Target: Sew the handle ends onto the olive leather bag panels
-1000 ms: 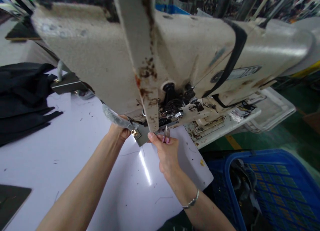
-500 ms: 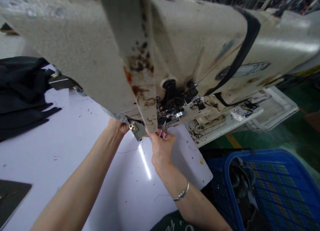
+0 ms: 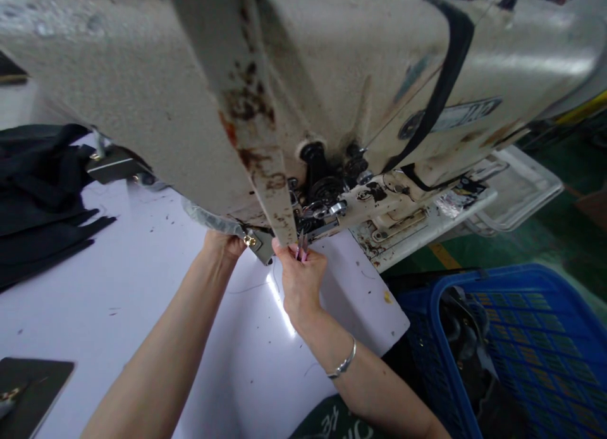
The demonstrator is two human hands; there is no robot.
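Under the head of a large, stained sewing machine (image 3: 156,104), my left hand (image 3: 222,244) is closed at a dark flat piece (image 3: 262,248) with a gold-coloured metal fitting; its fingertips are hidden behind the piece and the machine. My right hand (image 3: 303,278) is closed around small pink-handled scissors (image 3: 301,248), blades pointing up, beside the right end of that piece. Its thumb and index fingertips meet near the lower end of the machine's upright bar (image 3: 279,217). A silver bracelet (image 3: 344,361) circles my right wrist.
Black fabric strips (image 3: 42,198) lie on the white tabletop (image 3: 156,268) at left, with a dark flat piece (image 3: 35,388) at lower left. A blue basket (image 3: 535,281) holding dark items stands at lower right. A clear plastic tray (image 3: 531,186) is behind it.
The view has shifted slightly. My right hand with the scissors is a little further left and nearer the bar; my left hand keeps its place at the dark piece.
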